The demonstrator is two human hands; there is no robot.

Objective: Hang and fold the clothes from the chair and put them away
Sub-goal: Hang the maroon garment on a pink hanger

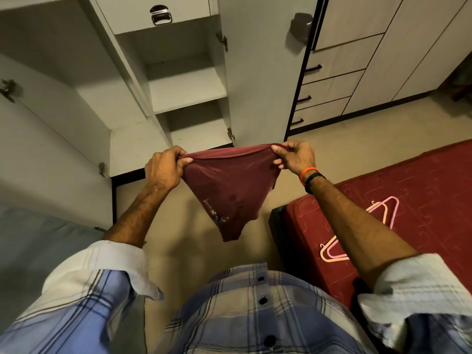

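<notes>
Head view: a soft maroon cloth garment with a faded print held up in the air in front of the open white wardrobe, well above the beige floor. Left hand clamped on the garment's left top corner, fingers curled over bunched fabric. Right hand pinching the right top corner, thumb and fingers closed on the edge. Hands held apart, top edge stretched between them, the rest of the fabric hanging down to a narrow point. Orange and dark wristbands on the right wrist. Rolled-up sleeves and front of a blue and cream checked shirt at the bottom of the view.

Behind the garment, bare white wardrobe shelves, with a drawer and metal handle above them. Wardrobe doors swung open on both sides of the shelves. To the right of the wardrobe, a pale unit with dark-handled drawers. Further right and nearer than the wardrobe, a bed with a dark red patterned cover. On that cover, two pink plastic hangers, partly hidden behind the right forearm.
</notes>
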